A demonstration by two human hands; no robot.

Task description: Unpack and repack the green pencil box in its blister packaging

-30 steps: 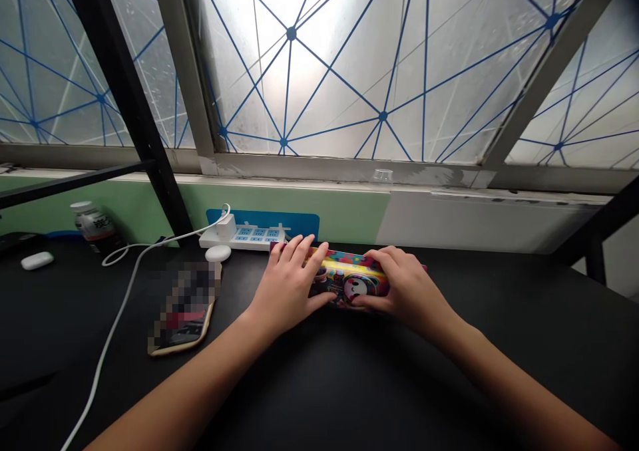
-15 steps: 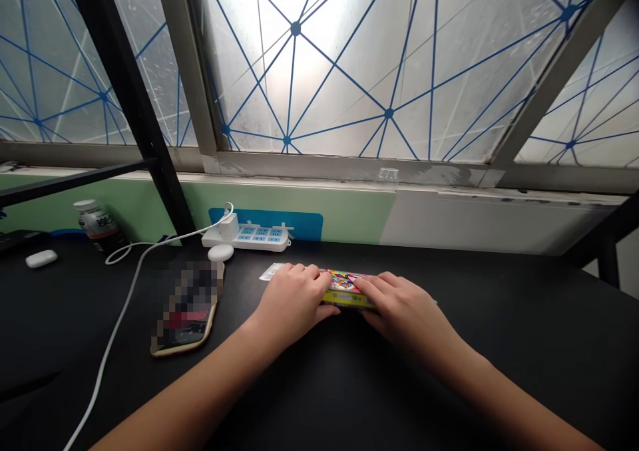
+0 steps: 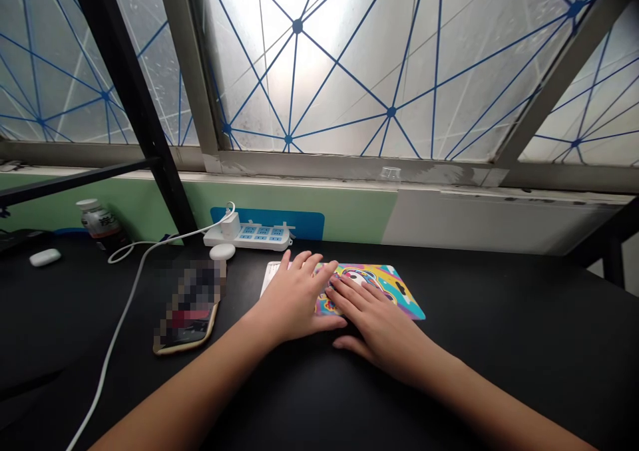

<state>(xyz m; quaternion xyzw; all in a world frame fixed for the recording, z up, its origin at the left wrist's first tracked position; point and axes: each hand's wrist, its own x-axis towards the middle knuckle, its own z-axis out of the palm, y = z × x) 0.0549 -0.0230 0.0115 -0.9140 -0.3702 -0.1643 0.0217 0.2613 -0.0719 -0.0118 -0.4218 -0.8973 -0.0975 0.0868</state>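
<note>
A flat, brightly coloured pack (image 3: 405, 302) with a cartoon face and a dark hanging slot lies on the black table. A white part (image 3: 269, 277) shows at its left end. My left hand (image 3: 298, 298) rests over the left portion, fingers spread and thumb stretched to the right. On the middle lies my right hand (image 3: 375, 318), flat with its fingers out toward the left hand and its thumb apart. Both hands cover much of the pack, so whether anything sits under the palms is hidden.
Left of the hands lies a phone (image 3: 192, 318), its screen blurred. Behind it are a white round-edged case (image 3: 222, 251) and a power strip (image 3: 262, 238) with a charger and white cable (image 3: 122, 324). A bottle (image 3: 101, 225) and another white case (image 3: 44, 257) are farther left.
The pack, earlier gripped between both hands with a narrow yellow side showing, now shows its wide printed face. Both hands have loosened and their fingers are stretched out over it.
</note>
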